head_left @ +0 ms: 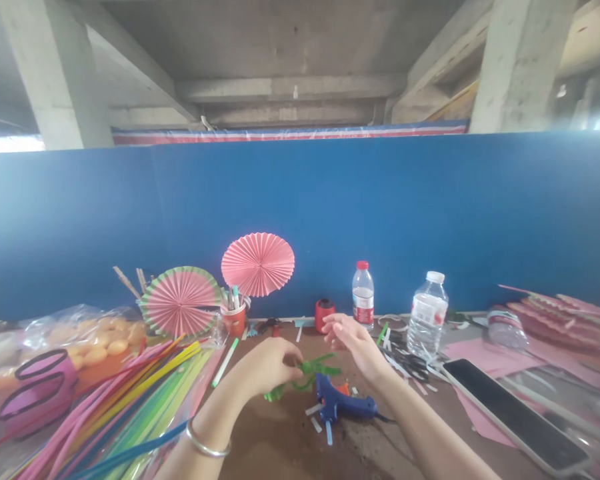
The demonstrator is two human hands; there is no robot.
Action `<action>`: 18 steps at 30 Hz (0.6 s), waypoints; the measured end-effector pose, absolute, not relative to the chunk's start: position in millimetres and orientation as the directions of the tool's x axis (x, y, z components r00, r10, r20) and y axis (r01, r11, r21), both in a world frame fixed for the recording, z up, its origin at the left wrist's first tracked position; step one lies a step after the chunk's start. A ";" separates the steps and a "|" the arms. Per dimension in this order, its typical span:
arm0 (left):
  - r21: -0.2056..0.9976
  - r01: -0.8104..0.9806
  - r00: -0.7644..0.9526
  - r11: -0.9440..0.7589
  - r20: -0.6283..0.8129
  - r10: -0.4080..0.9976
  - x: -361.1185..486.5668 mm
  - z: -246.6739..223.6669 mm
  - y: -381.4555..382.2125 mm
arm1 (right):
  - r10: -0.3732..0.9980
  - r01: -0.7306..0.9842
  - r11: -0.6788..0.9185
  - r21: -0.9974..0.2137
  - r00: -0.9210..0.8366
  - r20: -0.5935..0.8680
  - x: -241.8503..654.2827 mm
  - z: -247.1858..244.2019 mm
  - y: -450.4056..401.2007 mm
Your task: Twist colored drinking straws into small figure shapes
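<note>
My left hand (274, 365), with a silver bangle on its wrist, is closed around a green fuzzy craft piece (313, 372) that looks like bent pipe cleaner. Its loose ends stick out on both sides of the fingers. To the right, my right hand (353, 339) hovers over the table with fingers stretched and nothing in them. Beneath and between the hands lies a blue glue gun (345, 402), its nozzle end close to the green piece. A red cylindrical container (324, 315) stands just behind my right fingertips.
Colourful pipe cleaners (130, 407) spread across the left. Pink pleated paper fans (258, 265) and a cup of markers (234, 319) stand at the back. Two water bottles (429, 317) (363, 303), black scissors (410, 363), pink paper (485, 357) and a phone (515, 413) occupy the right. A blue partition (330, 213) rises behind.
</note>
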State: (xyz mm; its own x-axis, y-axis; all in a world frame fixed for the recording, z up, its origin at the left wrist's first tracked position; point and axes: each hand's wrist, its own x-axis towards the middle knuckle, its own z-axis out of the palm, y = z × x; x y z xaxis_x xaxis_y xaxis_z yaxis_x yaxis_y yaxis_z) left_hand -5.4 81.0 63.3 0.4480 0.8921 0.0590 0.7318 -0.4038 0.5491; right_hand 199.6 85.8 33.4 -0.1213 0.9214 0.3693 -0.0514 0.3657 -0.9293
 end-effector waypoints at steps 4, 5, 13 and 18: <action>0.433 0.776 0.549 -0.459 -0.106 0.829 -16.6 60.6 84.1 | 0.877 0.386 0.377 -0.842 -0.441 0.191 198.3 42.3 71.1; 0.419 0.772 0.574 -0.477 -0.141 0.806 -17.6 59.8 84.2 | 0.864 0.451 0.394 -0.801 -0.479 0.156 196.8 42.1 67.9; 0.175 0.730 0.581 -0.660 0.350 0.735 -6.8 74.9 75.7 | 0.938 0.240 0.125 -0.963 -0.344 0.036 180.2 17.2 69.7; 0.430 0.710 -0.007 -0.558 0.796 0.605 -3.6 85.1 73.3 | 0.992 -0.027 0.107 -0.994 -0.057 0.108 161.1 8.4 78.9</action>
